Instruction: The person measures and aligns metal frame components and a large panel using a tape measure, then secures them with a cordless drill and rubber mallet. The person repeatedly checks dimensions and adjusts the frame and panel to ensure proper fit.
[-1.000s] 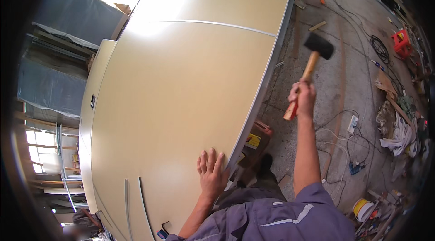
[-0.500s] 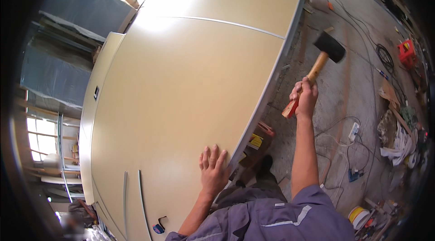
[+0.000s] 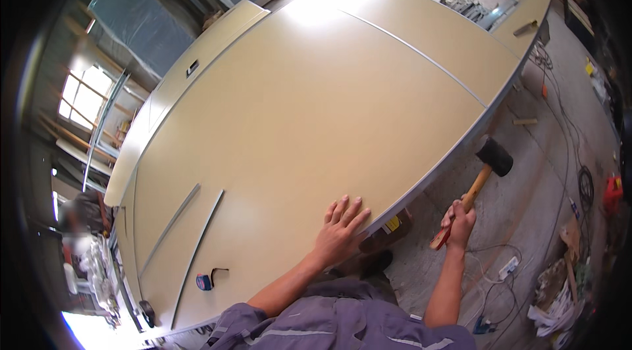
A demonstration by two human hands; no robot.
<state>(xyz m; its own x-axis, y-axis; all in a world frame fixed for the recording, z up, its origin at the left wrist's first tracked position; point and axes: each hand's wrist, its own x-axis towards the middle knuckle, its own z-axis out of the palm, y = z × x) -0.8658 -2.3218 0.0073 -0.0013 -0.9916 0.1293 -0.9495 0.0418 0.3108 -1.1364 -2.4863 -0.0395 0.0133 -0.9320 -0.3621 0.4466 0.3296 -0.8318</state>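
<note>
A rubber mallet point(image 3: 495, 156) with a black head and a wooden handle is gripped in my right hand point(image 3: 459, 223), out past the panel's right edge and above the floor. My left hand point(image 3: 342, 228) lies flat with fingers spread on the large beige panel point(image 3: 296, 119), close to its metal-trimmed edge. To the left of that hand, a blue tape measure point(image 3: 205, 280) rests on the panel with a little of its tape out. Two thin metal strips lie further left, a longer dark one point(image 3: 197, 258) and a grey one point(image 3: 170, 228).
Cables and a white power strip point(image 3: 509, 268) lie on the concrete floor at right, near a red case point(image 3: 613, 193) and piled scraps point(image 3: 556, 284). Film-wrapped stacks point(image 3: 141, 14) stand at the far left. A person point(image 3: 85, 212) is at the left edge.
My view has turned left, bringing more of the panel's left end into sight. My right hand still grips the mallet, now lower beside the panel edge. My left hand stays flat on the panel.
</note>
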